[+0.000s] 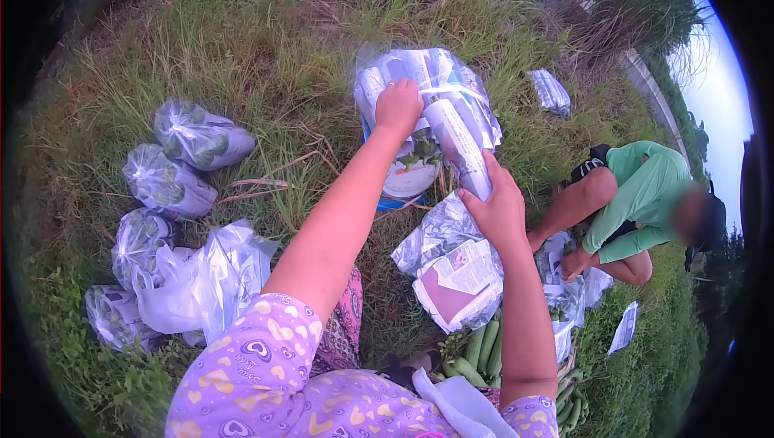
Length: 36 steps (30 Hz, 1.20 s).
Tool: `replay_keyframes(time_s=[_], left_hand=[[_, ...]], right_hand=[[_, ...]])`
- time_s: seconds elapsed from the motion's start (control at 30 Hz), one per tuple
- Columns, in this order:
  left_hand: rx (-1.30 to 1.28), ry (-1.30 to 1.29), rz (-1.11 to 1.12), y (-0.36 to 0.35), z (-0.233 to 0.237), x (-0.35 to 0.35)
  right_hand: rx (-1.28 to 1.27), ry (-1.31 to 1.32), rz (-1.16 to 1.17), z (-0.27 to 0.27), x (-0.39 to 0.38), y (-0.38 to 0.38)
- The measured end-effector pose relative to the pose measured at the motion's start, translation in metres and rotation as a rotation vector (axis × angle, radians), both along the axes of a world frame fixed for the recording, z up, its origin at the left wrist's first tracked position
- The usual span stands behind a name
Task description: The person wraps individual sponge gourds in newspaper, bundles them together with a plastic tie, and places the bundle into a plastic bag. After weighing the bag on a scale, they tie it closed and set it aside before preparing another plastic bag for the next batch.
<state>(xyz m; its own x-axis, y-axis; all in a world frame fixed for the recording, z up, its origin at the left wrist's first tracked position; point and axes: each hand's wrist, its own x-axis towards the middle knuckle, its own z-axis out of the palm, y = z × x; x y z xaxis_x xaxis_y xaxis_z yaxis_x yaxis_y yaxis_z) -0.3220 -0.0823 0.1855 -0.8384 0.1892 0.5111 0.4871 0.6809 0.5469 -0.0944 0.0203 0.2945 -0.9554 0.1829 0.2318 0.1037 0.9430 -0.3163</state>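
Note:
In front of me stands a large clear plastic bag (476, 87) lined with printed newspaper, with a white strip across it. My left hand (400, 106) is closed at its near left side, gripping the plastic and paper. My right hand (498, 206) is wrapped round the lower end of a newspaper roll (459, 144), which slants up into the bag's opening. What the roll contains, if anything, is hidden. Green leafy produce (422, 152) shows below the roll, above a round pale lid-like surface (409, 180) with a blue edge beneath.
Several filled plastic bags (171, 180) stand at left beside loose plastic sheets (205, 277). Newspaper in plastic (459, 285) and long green vegetables (484, 349) lie near my knees. A person in a green shirt (637, 188) crouches at right, hands on wrapped paper. Another packet (550, 91) lies on the grass.

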Motion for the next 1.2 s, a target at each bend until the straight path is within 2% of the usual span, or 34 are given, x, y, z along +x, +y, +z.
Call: replay_keyframes(time_s=[0.17,0.3,0.4,0.53,0.63,0.73,0.77,0.9,1.03,1.17,1.2], left_hand=[[0.145,-0.327,-0.083,-0.003,0.007,-0.012],[0.392,-0.414,-0.212,-0.009,0.007,-0.025],[0.372,-0.417,-0.268,-0.01,0.02,-0.019],[0.3,-0.298,-0.257,-0.012,0.033,-0.003],[0.287,-0.202,-0.261,-0.01,0.034,0.005],[0.278,-0.112,-0.284,-0.009,0.034,0.009],[0.267,-0.106,-0.29,-0.009,0.034,0.01],[0.272,-0.087,-0.296,-0.012,0.033,0.01],[0.321,-0.13,-0.27,-0.012,0.03,0.009],[0.317,-0.154,-0.268,-0.014,0.032,0.008],[0.317,-0.158,-0.261,-0.014,0.032,0.009]], right_hand=[[0.24,-0.095,-0.037,0.004,-0.009,-0.012],[0.395,-0.083,-0.025,-0.005,-0.021,-0.019],[0.477,-0.089,-0.052,-0.006,-0.035,-0.024],[0.552,-0.062,-0.036,-0.013,-0.052,-0.018],[0.424,-0.117,-0.013,-0.01,-0.066,-0.012],[0.237,0.008,-0.032,-0.03,-0.086,0.002],[0.086,0.054,-0.005,-0.038,-0.096,0.009],[-0.327,0.002,-0.158,-0.049,-0.132,0.009],[-0.509,0.045,-0.229,-0.046,-0.129,0.001],[-0.194,0.094,-0.096,-0.05,-0.073,0.0],[-0.337,0.068,-0.114,-0.054,-0.066,0.0]])
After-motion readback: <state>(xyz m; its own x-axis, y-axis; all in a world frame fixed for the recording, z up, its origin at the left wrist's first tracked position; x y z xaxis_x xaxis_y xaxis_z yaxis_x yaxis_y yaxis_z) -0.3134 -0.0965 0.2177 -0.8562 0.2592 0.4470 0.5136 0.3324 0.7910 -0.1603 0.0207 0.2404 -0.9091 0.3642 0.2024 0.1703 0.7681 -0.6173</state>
